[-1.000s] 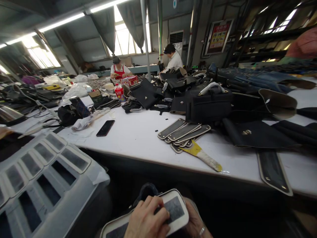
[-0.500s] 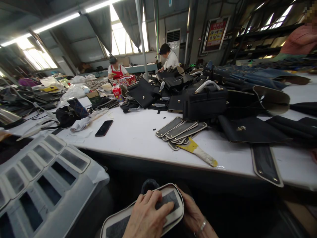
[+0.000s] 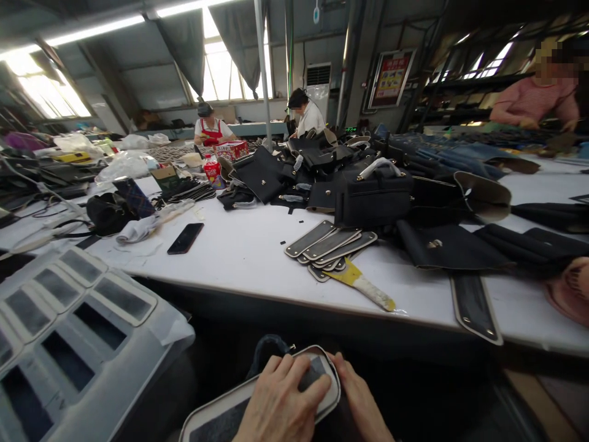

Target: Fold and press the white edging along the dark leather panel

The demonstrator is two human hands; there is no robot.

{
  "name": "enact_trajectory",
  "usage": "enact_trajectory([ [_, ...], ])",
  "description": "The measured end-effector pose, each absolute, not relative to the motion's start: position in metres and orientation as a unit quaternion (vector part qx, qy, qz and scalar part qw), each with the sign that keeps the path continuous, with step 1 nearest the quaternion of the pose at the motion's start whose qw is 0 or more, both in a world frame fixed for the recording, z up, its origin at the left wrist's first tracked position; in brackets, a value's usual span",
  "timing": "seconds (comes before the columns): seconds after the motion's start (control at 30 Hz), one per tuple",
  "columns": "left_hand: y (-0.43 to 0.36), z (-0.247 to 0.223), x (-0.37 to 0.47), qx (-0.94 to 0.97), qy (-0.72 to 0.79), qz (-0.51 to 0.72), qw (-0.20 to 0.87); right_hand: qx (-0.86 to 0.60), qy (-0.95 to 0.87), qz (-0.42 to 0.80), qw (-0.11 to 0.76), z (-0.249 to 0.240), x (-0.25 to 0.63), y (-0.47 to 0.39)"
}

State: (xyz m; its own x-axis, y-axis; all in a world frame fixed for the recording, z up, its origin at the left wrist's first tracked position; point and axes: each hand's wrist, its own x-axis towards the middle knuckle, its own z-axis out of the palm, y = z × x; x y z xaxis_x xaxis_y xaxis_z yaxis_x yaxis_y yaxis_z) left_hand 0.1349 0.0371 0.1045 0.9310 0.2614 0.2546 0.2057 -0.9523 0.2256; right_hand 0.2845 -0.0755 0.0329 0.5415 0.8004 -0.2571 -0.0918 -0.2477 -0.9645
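Two hands hold one flat, cream-edged grey panel (image 3: 271,402) low in front of the white bench (image 3: 248,252). The left hand (image 3: 280,405) lies flat on top, fingers spread; the right hand (image 3: 361,402) grips its rounded far end. Its long axis runs lower-left to upper-right.

Both hands bare, no gloves. Left hand (image 3: 280,408): no ring or watch visible, fingers (image 3: 294,374) w/ short nails; wrist runs out of frame at bottom edge, so no sleeve seen. Right hand (image 3: 361,402): narrower in view, partly behind left one; fingers plain here, wrist cut off by frame. No markings or tattoos visible on either.
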Motion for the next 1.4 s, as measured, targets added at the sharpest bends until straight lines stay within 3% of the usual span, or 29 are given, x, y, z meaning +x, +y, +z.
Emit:
enact_trajectory([
  [0.13, 0.040, 0.112, 0.138, 0.987, 0.086, 0.114, 0.076, -0.711, -0.299, 0.410, 0.486, 0.047, 0.280, -0.097],
  [0.43, 0.046, 0.121, 0.141, 0.985, 0.043, 0.040, 0.164, -0.665, -0.194, 0.446, 0.566, 0.033, 0.253, -0.101],
  [0.63, 0.049, 0.125, 0.144, 0.975, 0.064, -0.008, 0.215, -0.715, -0.205, 0.430, 0.512, 0.032, 0.248, -0.102],
  [1.03, 0.052, 0.109, 0.143, 0.989, -0.008, 0.123, 0.087, -0.658, -0.225, 0.500, 0.517, 0.051, 0.259, -0.098],
  [1.4, 0.049, 0.117, 0.147, 0.995, -0.015, 0.025, 0.100, -0.677, -0.242, 0.486, 0.497, 0.057, 0.262, -0.099],
])
